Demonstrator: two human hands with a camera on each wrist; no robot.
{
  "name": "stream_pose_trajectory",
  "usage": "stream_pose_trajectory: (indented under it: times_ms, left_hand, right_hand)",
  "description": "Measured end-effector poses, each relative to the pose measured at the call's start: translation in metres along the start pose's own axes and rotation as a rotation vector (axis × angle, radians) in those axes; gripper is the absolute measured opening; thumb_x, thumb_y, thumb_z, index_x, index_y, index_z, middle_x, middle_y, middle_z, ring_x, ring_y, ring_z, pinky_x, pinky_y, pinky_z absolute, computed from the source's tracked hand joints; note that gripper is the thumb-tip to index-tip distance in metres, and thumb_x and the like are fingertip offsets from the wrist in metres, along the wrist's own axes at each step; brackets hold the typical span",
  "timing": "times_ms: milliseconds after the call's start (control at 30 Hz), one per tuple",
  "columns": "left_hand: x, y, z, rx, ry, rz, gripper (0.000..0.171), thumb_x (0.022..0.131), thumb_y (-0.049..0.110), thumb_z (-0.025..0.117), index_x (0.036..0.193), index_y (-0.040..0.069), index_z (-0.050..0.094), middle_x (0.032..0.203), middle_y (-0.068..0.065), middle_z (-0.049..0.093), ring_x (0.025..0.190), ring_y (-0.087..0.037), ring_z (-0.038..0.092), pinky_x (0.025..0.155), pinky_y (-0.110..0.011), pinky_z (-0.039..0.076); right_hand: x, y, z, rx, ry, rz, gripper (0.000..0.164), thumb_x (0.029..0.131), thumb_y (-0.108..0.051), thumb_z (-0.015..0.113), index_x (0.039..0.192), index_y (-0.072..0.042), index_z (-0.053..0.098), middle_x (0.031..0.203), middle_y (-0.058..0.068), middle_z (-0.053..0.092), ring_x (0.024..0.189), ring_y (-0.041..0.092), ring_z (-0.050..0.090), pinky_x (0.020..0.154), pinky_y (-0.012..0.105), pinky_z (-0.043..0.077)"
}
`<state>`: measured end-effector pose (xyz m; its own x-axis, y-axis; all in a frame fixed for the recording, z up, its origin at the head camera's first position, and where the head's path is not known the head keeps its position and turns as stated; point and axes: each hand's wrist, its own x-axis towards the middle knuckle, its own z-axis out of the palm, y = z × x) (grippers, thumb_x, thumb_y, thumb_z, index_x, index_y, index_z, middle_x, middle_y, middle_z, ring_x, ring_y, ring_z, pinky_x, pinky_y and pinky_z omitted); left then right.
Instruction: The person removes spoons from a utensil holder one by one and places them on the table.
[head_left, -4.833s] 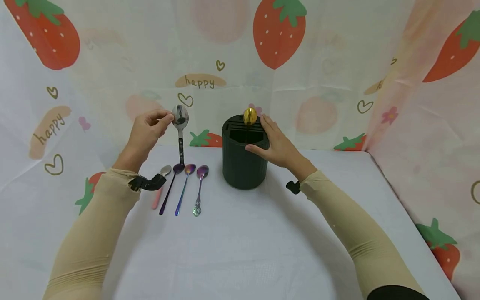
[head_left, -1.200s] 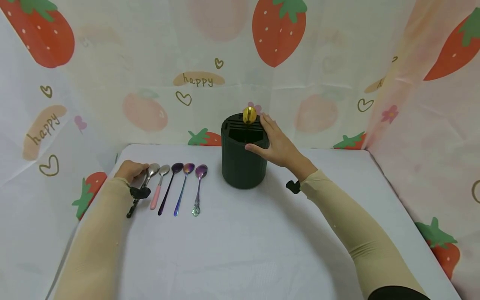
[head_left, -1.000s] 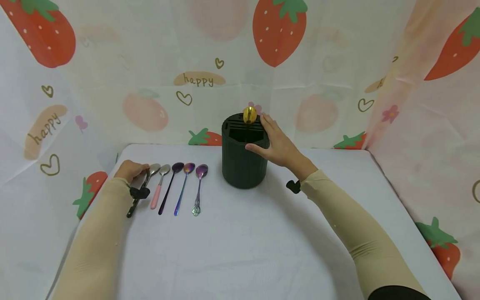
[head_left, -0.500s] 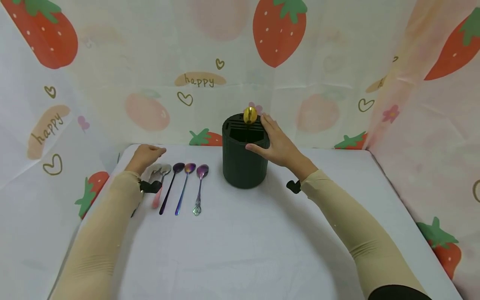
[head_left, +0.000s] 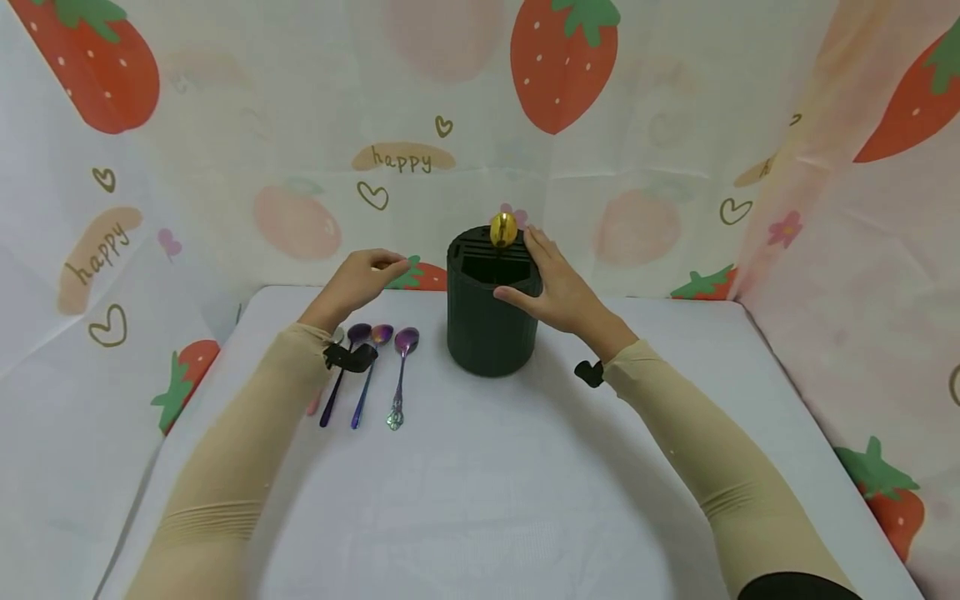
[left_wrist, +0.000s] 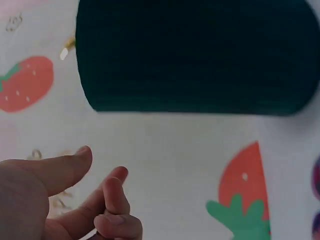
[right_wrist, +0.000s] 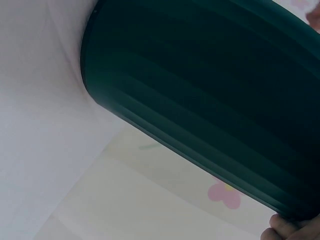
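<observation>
My left hand (head_left: 360,279) hovers to the left of a dark green utensil holder (head_left: 487,333), with nothing between its thumb and fingers. In the left wrist view those fingers are loosely bent. My right hand (head_left: 562,287) grips the holder's right side near the top, thumb at the front rim. A gold spoon (head_left: 503,229) stands upright in the holder, bowl up. Below my left wrist lie a dark purple spoon (head_left: 327,410), a rainbow-coloured spoon (head_left: 363,400) and an ornate purple spoon (head_left: 406,342). A pink-handled spoon (head_left: 312,407) is mostly covered by my left arm.
A white cloth covers the table (head_left: 480,500). Its back edge meets a strawberry-print curtain (head_left: 300,108), which also hangs along both sides. The spoons lie in a row left of the holder.
My left hand has set the black-handled spoon down at the row's left end, let go, and moved up and right toward the holder. That spoon is now hidden by the arm. My right hand stays.
</observation>
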<state>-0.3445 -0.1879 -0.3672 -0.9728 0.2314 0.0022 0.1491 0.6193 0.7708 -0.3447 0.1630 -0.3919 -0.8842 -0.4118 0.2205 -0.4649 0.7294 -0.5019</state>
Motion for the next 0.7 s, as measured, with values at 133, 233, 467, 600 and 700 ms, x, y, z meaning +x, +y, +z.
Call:
stream_pose_trajectory:
  times_ms: [133,233,467,600,700]
  left_hand:
    - [0.006,0.021,0.011,-0.028,0.004,0.069,0.047,0.111,0.044,0.059,0.145,0.011,0.066,0.138,-0.015,0.063,0.128,-0.033,0.057,0.109,-0.056,0.045]
    - [0.009,0.036,0.016,-0.036,0.012,0.11,0.044,0.111,0.044,0.061,0.141,0.014,0.069,0.133,-0.013,0.066,0.121,-0.03,0.059,0.1,-0.051,0.049]
    - [0.021,0.063,0.029,-0.05,0.035,0.19,0.041,0.111,0.041,0.062,0.139,0.012,0.071,0.13,-0.011,0.069,0.118,-0.027,0.061,0.098,-0.048,0.051]
    - [0.029,0.075,0.038,-0.052,0.027,0.209,0.042,0.111,0.041,0.062,0.14,0.012,0.07,0.131,-0.011,0.068,0.117,-0.027,0.062,0.098,-0.047,0.052]
    - [0.033,0.082,0.044,-0.069,0.014,0.223,0.042,0.111,0.04,0.062,0.14,0.012,0.07,0.13,-0.011,0.069,0.115,-0.026,0.063,0.095,-0.046,0.053]
  right_hand:
    - [0.0,0.0,0.0,-0.006,-0.002,0.003,0.121,0.089,-0.09,0.054,0.174,-0.019,0.005,0.181,-0.005,0.0,0.167,0.021,0.002,0.129,0.059,0.02]
    - [0.001,0.0,0.0,-0.004,0.0,0.003,0.122,0.089,-0.089,0.055,0.174,-0.017,0.006,0.181,-0.006,0.0,0.167,0.021,0.002,0.129,0.06,0.02]
    - [0.001,0.0,0.001,0.011,0.001,-0.003,0.12,0.09,-0.088,0.055,0.174,-0.018,0.006,0.181,-0.004,0.0,0.167,0.022,0.002,0.129,0.061,0.019]
    - [0.0,0.0,0.0,0.019,0.005,-0.002,0.12,0.09,-0.088,0.055,0.174,-0.017,0.007,0.181,-0.004,0.0,0.167,0.021,0.001,0.129,0.06,0.018]
    - [-0.001,0.001,0.0,0.016,0.01,-0.005,0.12,0.09,-0.088,0.055,0.174,-0.016,0.008,0.181,-0.004,0.001,0.167,0.021,0.002,0.129,0.06,0.019]
